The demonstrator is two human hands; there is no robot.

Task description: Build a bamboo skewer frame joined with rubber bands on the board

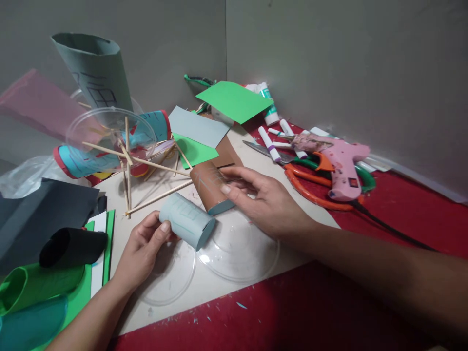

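Between thumb and fingers, my left hand (148, 248) grips a pale blue paper tube (185, 220) with faint marks on its side. My right hand (265, 197) holds a brown paper tube (209, 186) bearing lighter lines and a blue end. The two tubes are close together above the white board (292, 263). Under them lie two clear plastic discs (241, 256), partly hidden by the tubes and hands. Behind the brown tube, a frame of wooden sticks (161, 165) stands with a clear plastic lid (109, 131) on it.
A tall grey-green paper tube (98, 73) rises at back left, near a pink paper piece (44, 109). Black (73, 246) and green tubes (47, 285) lie at left. On the right are a pink glue gun (336, 161), orange-handled scissors (303, 190) and several markers (268, 144). Green paper (236, 101) sits behind.
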